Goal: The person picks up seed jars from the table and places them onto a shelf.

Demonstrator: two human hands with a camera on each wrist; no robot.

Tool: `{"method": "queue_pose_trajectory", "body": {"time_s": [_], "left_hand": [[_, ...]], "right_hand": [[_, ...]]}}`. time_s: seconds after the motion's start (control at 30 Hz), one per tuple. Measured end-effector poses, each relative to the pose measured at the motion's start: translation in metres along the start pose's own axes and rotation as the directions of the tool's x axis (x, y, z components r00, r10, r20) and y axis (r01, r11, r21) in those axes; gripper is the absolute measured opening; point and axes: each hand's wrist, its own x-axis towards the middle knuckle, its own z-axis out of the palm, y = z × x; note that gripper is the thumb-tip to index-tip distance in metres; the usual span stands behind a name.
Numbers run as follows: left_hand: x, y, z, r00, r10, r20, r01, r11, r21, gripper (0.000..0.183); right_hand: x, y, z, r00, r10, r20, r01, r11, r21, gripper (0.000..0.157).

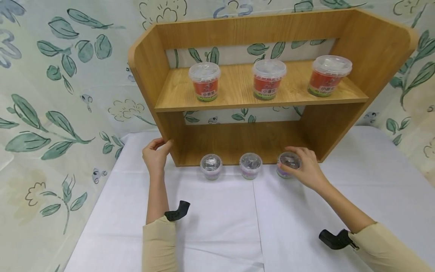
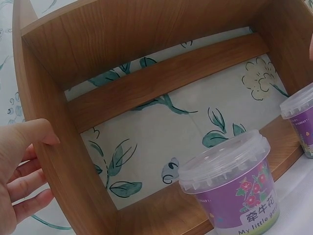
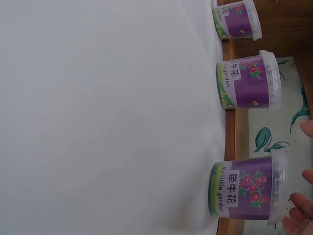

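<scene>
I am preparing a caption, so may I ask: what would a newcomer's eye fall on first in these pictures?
First, probably, come three red-and-green plastic tubs with clear lids, spaced along the upper level of a brown wooden rack. Next come three purple plastic tubs with clear lids, lined up before the rack's lower front edge, the right grip at the rightmost tub.

A tabletop set-up, the kind of room unclear: leaf-print backdrop [image 1: 81, 71] behind the shelf [image 1: 251, 34], creased white cloth [image 1: 217, 226] beneath it, purple cups [image 1: 250, 166] evenly spaced along its front.
</scene>
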Motion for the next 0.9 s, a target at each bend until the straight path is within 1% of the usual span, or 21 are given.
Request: {"method": "queue_pose_trajectory", "body": {"time_s": [0.2,0.4,0.63,0.73,0.9], "left_hand": [[0.001,0.0,-0.001,1.0,0.002,-0.001,-0.002,1.0,0.013,0.023],[0.0,0.002,-0.001,1.0,-0.018,0.014,0.018,1.0,-0.011,0.021],[0.0,0.004,0.0,1.0,-0.018,0.014,0.018,1.0,-0.003,0.023],[0.0,0.004,0.0,1.0,-0.015,0.013,0.015,1.0,-0.007,0.023],[0.0,0.004,0.0,1.0,-0.014,0.003,0.014,1.0,0.003,0.024]], "right_hand": [[0.0,0.005,0.005,1.0,0.002,-0.016,-0.002,0.999,-0.036,0.058],[0.001,0.013,0.006,0.999,0.04,-0.004,-0.04,0.999,-0.026,0.058],[0.001,0.022,0.005,0.997,0.082,-0.001,-0.082,0.996,0.023,0.063],[0.0,0.025,0.004,0.994,0.105,0.02,-0.106,0.993,0.058,0.067],[-0.001,0.032,0.005,0.985,0.157,0.067,-0.165,0.977,0.133,0.074]]}}
